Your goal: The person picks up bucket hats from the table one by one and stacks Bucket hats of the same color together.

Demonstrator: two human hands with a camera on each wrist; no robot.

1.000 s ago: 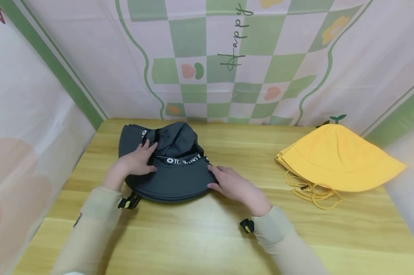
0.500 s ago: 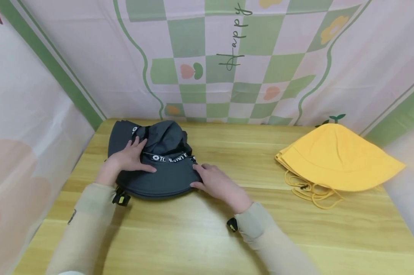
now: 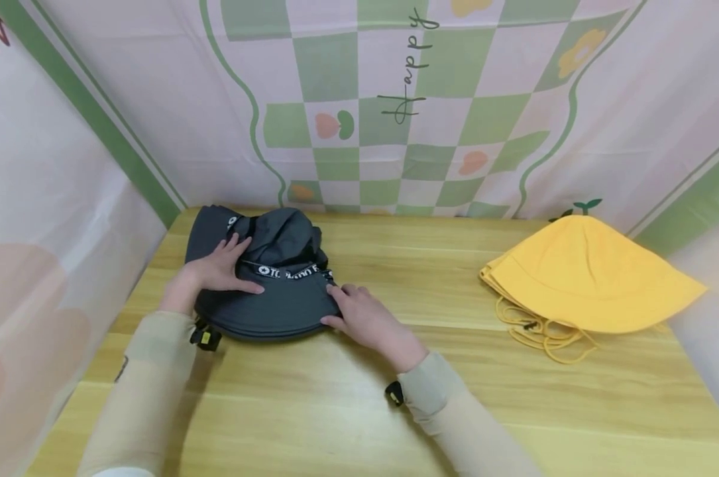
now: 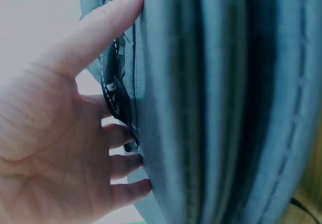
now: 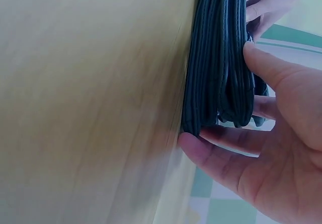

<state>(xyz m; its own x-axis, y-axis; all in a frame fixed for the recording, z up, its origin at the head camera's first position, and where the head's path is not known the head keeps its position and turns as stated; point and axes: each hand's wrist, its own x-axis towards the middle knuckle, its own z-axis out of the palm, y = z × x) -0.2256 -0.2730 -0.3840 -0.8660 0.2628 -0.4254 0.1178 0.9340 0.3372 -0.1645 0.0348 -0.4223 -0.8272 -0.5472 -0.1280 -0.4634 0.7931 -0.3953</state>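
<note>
Dark grey bucket hats (image 3: 270,311), stacked with several brim layers, lie on the left of the table, a white-lettered band round the top one's creased crown. My left hand (image 3: 213,268) rests on the top hat with fingers spread, its thumb over the brim. At the right end of the brims, my right hand (image 3: 365,318) touches their edge. In the right wrist view its thumb (image 5: 269,65) lies at the top layers while another fingertip reaches down to the table beside the stack. The left wrist view shows thick brim folds (image 4: 226,108) close up.
Yellow bucket hats (image 3: 586,285) lie stacked on the right of the wooden table (image 3: 311,411), their cords (image 3: 550,341) trailing in front. A patterned cloth (image 3: 389,119) hangs behind the table, with more cloth at both sides.
The dark hats have slid left and slightly back across the table, with both hands moving along on them. The yellow hats have stayed put.
</note>
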